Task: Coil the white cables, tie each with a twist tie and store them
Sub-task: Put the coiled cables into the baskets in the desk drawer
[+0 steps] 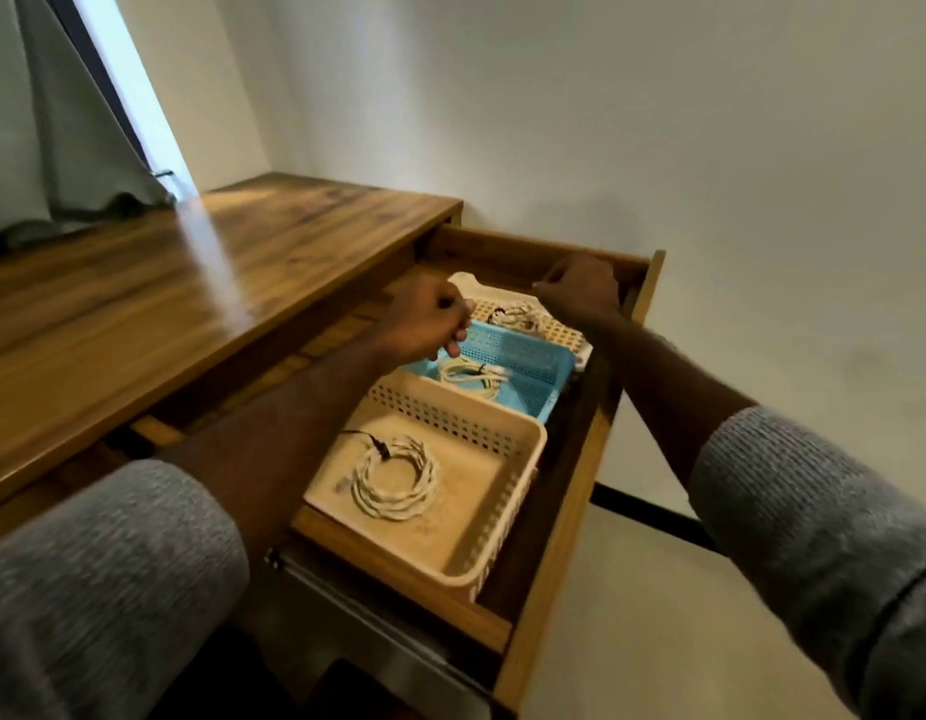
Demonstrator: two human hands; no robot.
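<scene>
Coiled cable (393, 478) nearer than hands

Nothing to read here: no lettering, label, brand or number shows on any surface in view.

Both arms outstretched (fingers (453, 335) curled)

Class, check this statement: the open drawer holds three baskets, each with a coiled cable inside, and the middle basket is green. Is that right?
Not quite. The head view shows the middle basket is blue, not green. The rest stands: the open drawer holds three baskets, each with a coiled cable inside.
</scene>
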